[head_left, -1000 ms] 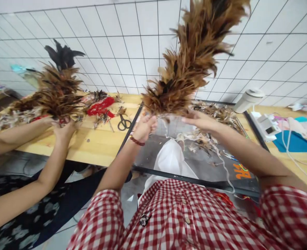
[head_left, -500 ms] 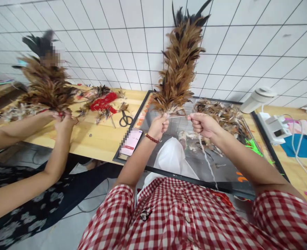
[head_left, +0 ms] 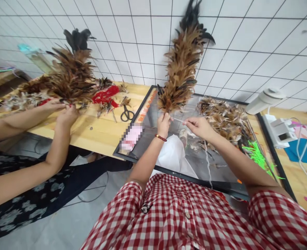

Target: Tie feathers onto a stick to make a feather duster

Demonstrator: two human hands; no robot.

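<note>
The left hand [head_left: 164, 123] is closed around the lower end of a brown feather bundle [head_left: 183, 66], holding it over the middle of the black-framed glass panel [head_left: 149, 128], its dark tip leaning toward the tiled wall. The right hand [head_left: 198, 126] pinches a white string [head_left: 178, 120] between thumb and fingers, and the string runs across to the left fist. Half a second ago that span was longer and the right hand more balled up; now the two hands are nearer each other. Over on the desk [head_left: 96, 139], the co-worker's hands [head_left: 67, 116] grip another feather bundle [head_left: 72, 71], which has swung more upright since then. More of the green strips [head_left: 256, 156] by the panel's right edge shows past the forearm than before.

I can't see the base of the first bundle inside the fist, and its blurred tip is cut off at the top. Whether the twisted white strand [head_left: 208, 163] hanging to the panel's near edge joins the pinched string, I can't tell. The phone [head_left: 131, 137] at the near left corner is blotted out by coarse squares, and the loose feathers [head_left: 223, 116] toward the far right corner are partly hidden by the right arm
</note>
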